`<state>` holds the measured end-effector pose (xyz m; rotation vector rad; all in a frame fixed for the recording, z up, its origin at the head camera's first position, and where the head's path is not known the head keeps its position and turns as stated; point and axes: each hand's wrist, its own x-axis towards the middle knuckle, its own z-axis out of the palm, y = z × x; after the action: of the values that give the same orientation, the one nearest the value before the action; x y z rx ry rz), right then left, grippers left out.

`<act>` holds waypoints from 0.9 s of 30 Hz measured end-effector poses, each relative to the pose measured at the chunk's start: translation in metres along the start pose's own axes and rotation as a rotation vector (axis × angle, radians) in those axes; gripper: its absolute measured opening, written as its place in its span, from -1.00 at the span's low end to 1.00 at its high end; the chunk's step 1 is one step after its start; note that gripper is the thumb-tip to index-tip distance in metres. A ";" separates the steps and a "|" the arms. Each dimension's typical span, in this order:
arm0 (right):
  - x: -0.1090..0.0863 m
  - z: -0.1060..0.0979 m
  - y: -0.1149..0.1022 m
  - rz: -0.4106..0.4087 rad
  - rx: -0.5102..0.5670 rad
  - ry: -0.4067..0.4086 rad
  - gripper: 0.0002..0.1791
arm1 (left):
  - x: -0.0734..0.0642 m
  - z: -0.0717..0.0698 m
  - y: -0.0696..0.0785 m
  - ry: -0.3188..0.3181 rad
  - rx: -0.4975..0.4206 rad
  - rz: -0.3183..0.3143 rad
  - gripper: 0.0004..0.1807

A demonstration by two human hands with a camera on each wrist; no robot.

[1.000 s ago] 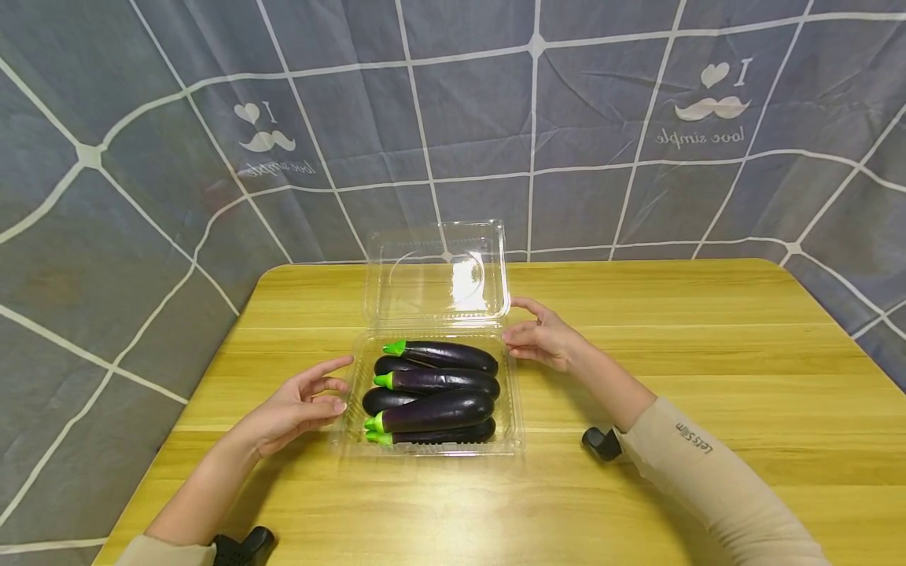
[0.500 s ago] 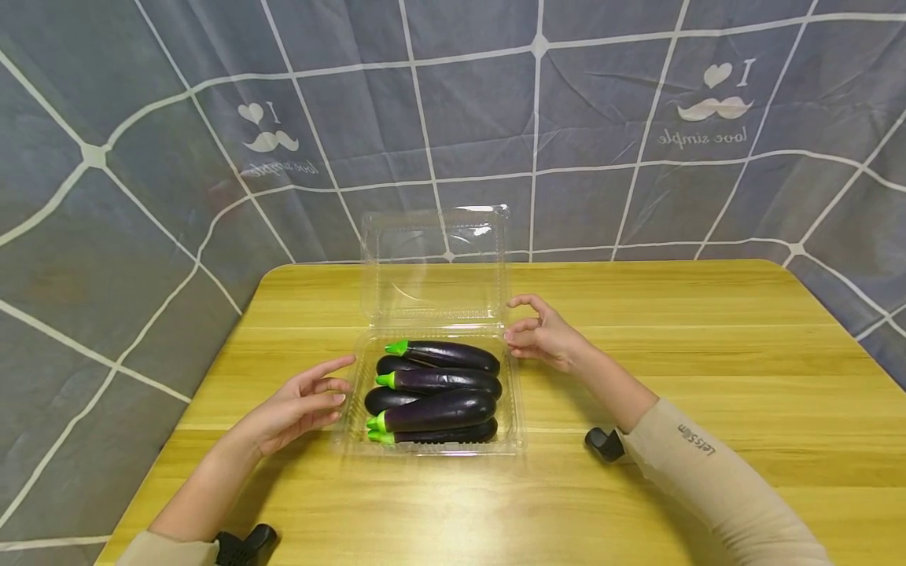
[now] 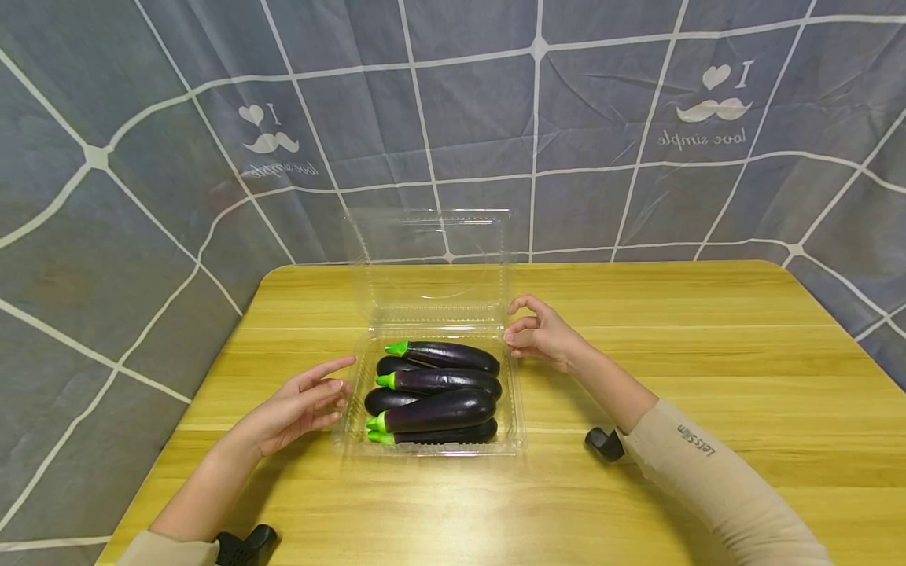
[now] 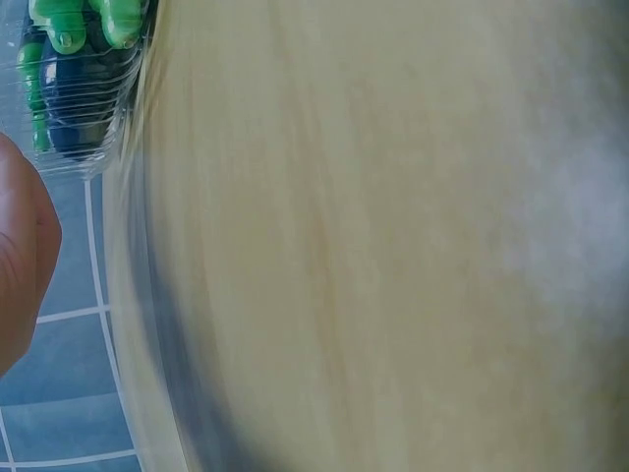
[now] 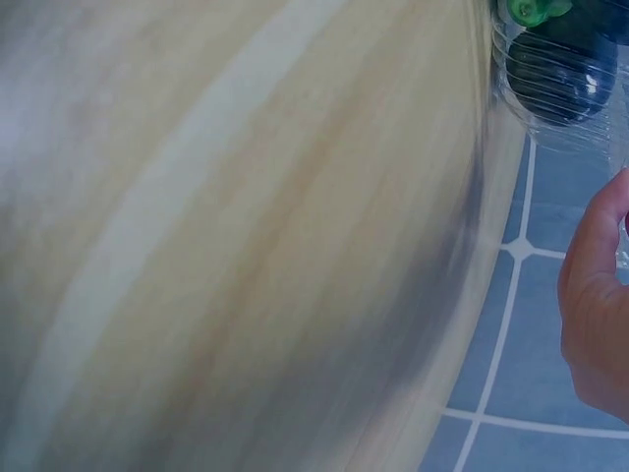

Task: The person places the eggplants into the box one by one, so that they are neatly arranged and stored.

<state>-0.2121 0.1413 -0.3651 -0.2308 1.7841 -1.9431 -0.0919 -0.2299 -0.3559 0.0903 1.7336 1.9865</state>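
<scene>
A clear plastic clamshell container [image 3: 520,424] rests on the table, its lid [image 3: 439,271] standing raised at the back. Inside lie several dark purple eggplants [image 3: 439,410] with green stem ends, stacked crosswise. Beside the container's left wall is my left hand [image 3: 293,409], fingers loosely extended and the index fingertip at the rim. By the back right corner, my right hand [image 3: 545,338] has its fingers bent, with fingertips close to the hinge side; whether they touch it I cannot tell. Each wrist view catches only part of the left hand [image 4: 25,256] or right hand [image 5: 595,295].
The wooden table [image 3: 694,354] has rounded far corners. A grey curtain [image 3: 594,110] with white grid lines hangs behind and around it. Black wrist devices [image 3: 603,444] sit at both forearms, near the beige sleeves.
The lid has swung up from leaning back to a more upright stance. My left thumb has lifted slightly. Otherwise both hands and the eggplants stay nearly in place.
</scene>
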 end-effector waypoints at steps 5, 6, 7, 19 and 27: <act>0.000 0.000 0.002 -0.015 0.023 -0.018 -0.66 | 0.000 0.000 0.002 -0.020 -0.043 -0.007 -0.65; 0.000 0.000 0.002 -0.017 0.031 -0.019 -0.67 | 0.000 0.001 0.002 -0.027 -0.044 -0.006 -0.65; 0.000 0.000 0.002 -0.019 0.037 -0.021 -0.68 | 0.000 0.001 0.002 -0.034 -0.047 -0.004 -0.64; 0.001 0.000 0.002 -0.034 -0.013 0.027 -0.62 | 0.002 -0.004 0.007 -0.137 -0.071 0.023 -0.55; -0.002 0.001 0.004 -0.063 -0.061 0.010 -0.61 | 0.000 -0.003 0.007 -0.106 -0.065 -0.031 -0.55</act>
<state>-0.2093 0.1415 -0.3686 -0.3022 1.8657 -1.9375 -0.0955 -0.2332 -0.3496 0.1423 1.5933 1.9771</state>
